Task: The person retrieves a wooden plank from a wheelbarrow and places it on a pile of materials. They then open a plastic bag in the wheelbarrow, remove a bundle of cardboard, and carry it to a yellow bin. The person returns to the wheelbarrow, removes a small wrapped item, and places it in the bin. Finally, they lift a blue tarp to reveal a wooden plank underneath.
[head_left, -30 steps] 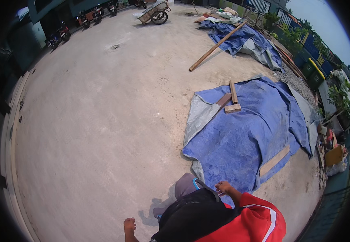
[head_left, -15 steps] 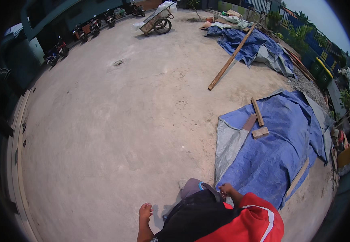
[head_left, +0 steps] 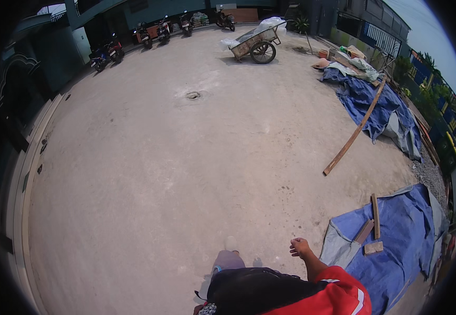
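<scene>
My right hand [head_left: 300, 247] is held out ahead of my red sleeve, over the concrete ground. Its fingers are loosely bent and a little apart, with nothing visible in them. Closest to it is the grey folded edge of a blue tarp [head_left: 411, 231] lying to the right; the hand does not appear to touch it. On that tarp lie a short wooden board [head_left: 376, 216], a brownish plank piece [head_left: 364, 231] and a block [head_left: 374, 248]. Only a sliver of skin beside a patterned patch shows at the lower edge on my left side; the left hand itself is out of sight.
A long wooden beam [head_left: 355, 134] slants from a second blue tarp [head_left: 362, 100] onto the concrete. Farther off stands a two-wheeled cart [head_left: 251, 46] loaded with pale plastic. Parked motorcycles [head_left: 146, 38] line the back left. A raised step [head_left: 27, 194] runs along the left side.
The tarp, beam and cart have shifted right and lower in view. My right hand has come away from beside my leg, my left hand has dropped out of view, and my foot is farther forward.
</scene>
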Demonstrator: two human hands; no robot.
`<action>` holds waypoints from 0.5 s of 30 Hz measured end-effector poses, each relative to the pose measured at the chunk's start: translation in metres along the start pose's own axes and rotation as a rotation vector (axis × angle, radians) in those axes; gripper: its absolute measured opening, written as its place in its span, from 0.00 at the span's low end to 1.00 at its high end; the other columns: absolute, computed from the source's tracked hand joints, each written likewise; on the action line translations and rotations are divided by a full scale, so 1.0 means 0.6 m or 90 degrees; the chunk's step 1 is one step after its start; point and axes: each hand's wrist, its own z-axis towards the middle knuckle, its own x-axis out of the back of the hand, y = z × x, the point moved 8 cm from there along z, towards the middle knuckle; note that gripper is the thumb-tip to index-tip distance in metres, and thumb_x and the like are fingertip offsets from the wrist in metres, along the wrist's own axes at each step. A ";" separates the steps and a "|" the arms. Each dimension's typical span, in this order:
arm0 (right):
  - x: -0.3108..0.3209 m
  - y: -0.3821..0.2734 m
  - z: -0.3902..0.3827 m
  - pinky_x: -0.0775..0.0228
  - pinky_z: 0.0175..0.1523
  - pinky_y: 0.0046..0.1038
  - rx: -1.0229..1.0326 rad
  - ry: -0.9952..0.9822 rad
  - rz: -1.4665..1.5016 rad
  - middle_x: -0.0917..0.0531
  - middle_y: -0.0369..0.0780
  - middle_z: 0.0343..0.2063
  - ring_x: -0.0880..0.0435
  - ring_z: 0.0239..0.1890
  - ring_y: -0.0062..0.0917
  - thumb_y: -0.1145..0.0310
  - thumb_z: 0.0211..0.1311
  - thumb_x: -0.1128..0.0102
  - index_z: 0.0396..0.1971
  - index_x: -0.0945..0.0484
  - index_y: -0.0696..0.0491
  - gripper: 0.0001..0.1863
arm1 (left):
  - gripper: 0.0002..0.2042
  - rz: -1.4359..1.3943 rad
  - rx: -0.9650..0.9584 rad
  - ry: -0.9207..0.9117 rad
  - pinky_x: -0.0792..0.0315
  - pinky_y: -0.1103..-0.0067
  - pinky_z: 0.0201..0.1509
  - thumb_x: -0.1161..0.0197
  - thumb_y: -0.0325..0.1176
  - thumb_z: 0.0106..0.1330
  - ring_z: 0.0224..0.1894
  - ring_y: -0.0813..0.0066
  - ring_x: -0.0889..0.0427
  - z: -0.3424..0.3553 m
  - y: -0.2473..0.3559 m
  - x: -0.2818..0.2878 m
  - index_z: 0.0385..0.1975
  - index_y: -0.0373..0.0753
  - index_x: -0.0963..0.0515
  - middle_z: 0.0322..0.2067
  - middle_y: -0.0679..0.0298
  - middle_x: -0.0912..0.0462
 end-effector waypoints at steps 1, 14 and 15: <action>-0.029 0.005 0.025 0.22 0.32 0.41 -0.057 0.008 0.024 0.20 0.46 0.34 0.18 0.29 0.37 0.62 0.64 0.45 0.47 0.28 0.56 0.16 | 0.11 -0.025 -0.017 0.012 0.27 0.68 0.26 0.42 0.38 0.63 0.25 0.66 0.23 0.045 0.095 0.027 0.38 0.37 0.26 0.29 0.59 0.23; -0.194 -0.248 0.426 0.26 0.40 0.36 -0.002 0.058 -0.474 0.16 0.43 0.29 0.17 0.37 0.38 0.53 0.52 0.41 0.34 0.18 0.49 0.17 | 0.20 0.071 -0.561 0.002 0.28 0.79 0.33 0.38 0.40 0.62 0.32 0.78 0.22 0.056 1.571 -0.204 0.50 0.35 0.26 0.32 0.63 0.19; -0.194 -0.277 0.466 0.26 0.41 0.35 -0.075 0.104 -0.408 0.16 0.43 0.29 0.17 0.38 0.38 0.51 0.51 0.42 0.33 0.17 0.48 0.18 | 0.21 0.080 -0.550 -0.017 0.28 0.79 0.33 0.38 0.41 0.62 0.32 0.78 0.22 0.066 1.620 -0.227 0.50 0.35 0.26 0.32 0.63 0.19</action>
